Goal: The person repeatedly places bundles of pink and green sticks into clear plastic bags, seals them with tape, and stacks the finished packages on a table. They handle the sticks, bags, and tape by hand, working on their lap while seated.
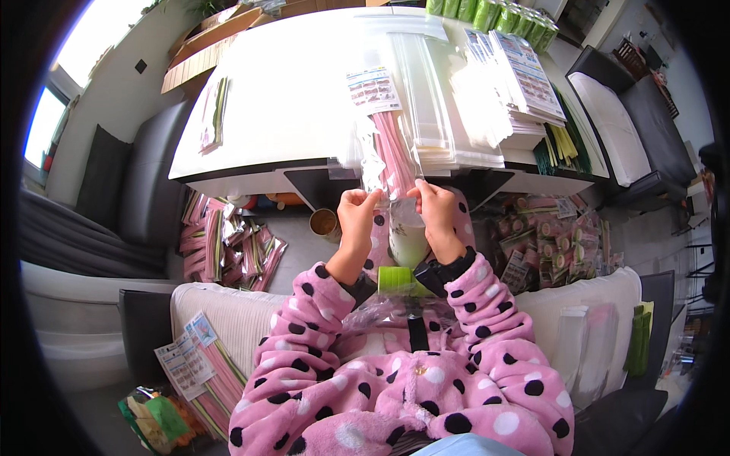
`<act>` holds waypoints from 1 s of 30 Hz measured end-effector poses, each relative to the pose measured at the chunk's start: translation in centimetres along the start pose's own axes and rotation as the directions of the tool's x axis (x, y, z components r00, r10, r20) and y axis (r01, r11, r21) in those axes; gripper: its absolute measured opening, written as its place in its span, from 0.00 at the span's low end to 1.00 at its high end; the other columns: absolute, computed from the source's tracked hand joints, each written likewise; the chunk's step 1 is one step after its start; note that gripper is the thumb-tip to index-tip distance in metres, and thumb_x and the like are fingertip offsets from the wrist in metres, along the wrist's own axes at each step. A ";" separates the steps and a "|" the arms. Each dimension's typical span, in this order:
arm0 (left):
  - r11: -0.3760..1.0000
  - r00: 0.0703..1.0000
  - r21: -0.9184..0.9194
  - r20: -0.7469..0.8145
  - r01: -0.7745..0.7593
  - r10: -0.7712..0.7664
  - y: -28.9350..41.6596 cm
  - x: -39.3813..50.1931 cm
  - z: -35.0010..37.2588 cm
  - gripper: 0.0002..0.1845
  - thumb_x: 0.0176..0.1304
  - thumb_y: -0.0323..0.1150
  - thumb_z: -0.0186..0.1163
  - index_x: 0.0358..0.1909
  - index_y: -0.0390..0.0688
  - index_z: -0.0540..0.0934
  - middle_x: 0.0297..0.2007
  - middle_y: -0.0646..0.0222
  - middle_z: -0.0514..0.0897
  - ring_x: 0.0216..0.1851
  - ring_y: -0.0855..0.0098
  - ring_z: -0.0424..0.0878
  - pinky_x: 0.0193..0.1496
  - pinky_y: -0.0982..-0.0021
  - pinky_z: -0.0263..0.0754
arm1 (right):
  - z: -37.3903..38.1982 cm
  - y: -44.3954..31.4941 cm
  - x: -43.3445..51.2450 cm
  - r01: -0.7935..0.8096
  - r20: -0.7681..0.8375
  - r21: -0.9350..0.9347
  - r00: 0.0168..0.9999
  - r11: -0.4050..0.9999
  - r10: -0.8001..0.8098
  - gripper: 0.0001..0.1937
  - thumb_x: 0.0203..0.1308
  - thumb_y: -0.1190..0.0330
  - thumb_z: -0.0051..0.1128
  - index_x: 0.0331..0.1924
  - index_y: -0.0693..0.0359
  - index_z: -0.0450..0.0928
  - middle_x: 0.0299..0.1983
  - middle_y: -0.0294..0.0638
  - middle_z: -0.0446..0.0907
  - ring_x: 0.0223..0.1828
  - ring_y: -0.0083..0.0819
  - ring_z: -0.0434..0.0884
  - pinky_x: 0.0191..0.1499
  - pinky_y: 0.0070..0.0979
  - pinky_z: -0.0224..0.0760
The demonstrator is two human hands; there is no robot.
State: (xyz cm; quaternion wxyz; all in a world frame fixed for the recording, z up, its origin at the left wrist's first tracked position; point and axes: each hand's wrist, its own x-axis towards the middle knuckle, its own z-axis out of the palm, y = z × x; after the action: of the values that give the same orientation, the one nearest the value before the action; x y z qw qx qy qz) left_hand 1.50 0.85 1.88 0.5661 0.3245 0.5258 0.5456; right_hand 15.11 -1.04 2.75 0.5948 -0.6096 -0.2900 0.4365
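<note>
A clear plastic bag point(369, 151) with a bundle of pink stems point(392, 149) and a printed instruction sheet point(373, 91) lies over the table's near edge. My left hand point(356, 214) pinches the left side of its near end between thumb and fingers. At the right side of that end, my right hand point(434, 208) pinches the plastic the same way. Under the hands, at my lap, stands a whitish translucent cup point(408, 236). A green roll of tape point(395, 279) sits just nearer to me, by crumpled clear plastic point(382, 308).
Flat clear bags point(428, 108) lie right of the bundle on the white table point(279, 85), beside stacked printed sheets point(527, 74). Filled packets are heaped on the floor at left point(228, 245) and right point(556, 242). More sheets and pink stems point(199, 365) rest on the sofa.
</note>
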 end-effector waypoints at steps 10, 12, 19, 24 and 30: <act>0.965 0.913 -0.017 0.328 0.263 -0.243 0.1 2.5 0.3 0.09 0.56 0.34 0.64 0.35 0.39 0.80 0.26 0.75 0.81 0.21 0.85 0.73 0.22 0.81 0.63 | -0.1 -1.2 1.4 -0.033 0.035 -0.141 0.999 0.989 0.039 0.21 0.52 0.58 0.65 0.41 0.69 0.76 0.26 0.37 0.80 0.18 0.21 0.76 0.18 0.16 0.63; 0.978 0.909 -0.039 0.377 0.207 -0.177 0.0 2.2 0.2 0.10 0.56 0.33 0.64 0.36 0.39 0.79 0.27 0.75 0.81 0.22 0.85 0.73 0.22 0.81 0.63 | -0.5 -1.3 2.2 -0.162 0.155 -0.097 0.972 0.982 0.176 0.20 0.55 0.57 0.62 0.42 0.67 0.77 0.26 0.35 0.80 0.18 0.21 0.76 0.19 0.16 0.63; 0.996 0.816 -0.088 0.572 -0.033 0.077 1.8 0.3 -0.1 0.15 0.63 0.30 0.58 0.50 0.36 0.73 0.42 0.73 0.79 0.41 0.82 0.75 0.45 0.79 0.69 | -1.8 -2.3 0.8 -0.117 0.268 0.118 0.960 0.986 0.081 0.14 0.64 0.61 0.51 0.40 0.63 0.80 0.26 0.30 0.79 0.23 0.17 0.75 0.21 0.15 0.66; 0.984 0.773 -0.163 0.614 -0.075 0.161 3.1 0.0 -0.6 0.13 0.68 0.35 0.50 0.44 0.35 0.76 0.40 0.71 0.80 0.39 0.81 0.76 0.42 0.79 0.70 | -4.1 -6.6 -3.5 0.142 0.420 0.080 0.893 0.987 -0.162 0.13 0.58 0.66 0.60 0.44 0.65 0.78 0.28 0.30 0.78 0.23 0.15 0.73 0.23 0.13 0.66; 0.927 0.842 -0.299 0.417 -0.228 0.342 7.1 -1.2 0.9 0.28 0.69 0.51 0.44 0.56 0.35 0.68 0.51 0.59 0.75 0.50 0.70 0.74 0.50 0.66 0.70 | -5.4 -8.5 -8.3 0.745 0.142 -0.264 0.658 0.613 -0.739 0.12 0.53 0.71 0.62 0.41 0.64 0.76 0.35 0.39 0.77 0.27 0.22 0.75 0.28 0.20 0.68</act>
State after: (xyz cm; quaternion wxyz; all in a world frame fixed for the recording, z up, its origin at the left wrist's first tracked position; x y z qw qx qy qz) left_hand 0.58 1.30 9.11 0.6212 0.4495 0.2524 0.5902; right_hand 17.46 -9.79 12.15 0.6194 -0.5132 -0.5842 0.1081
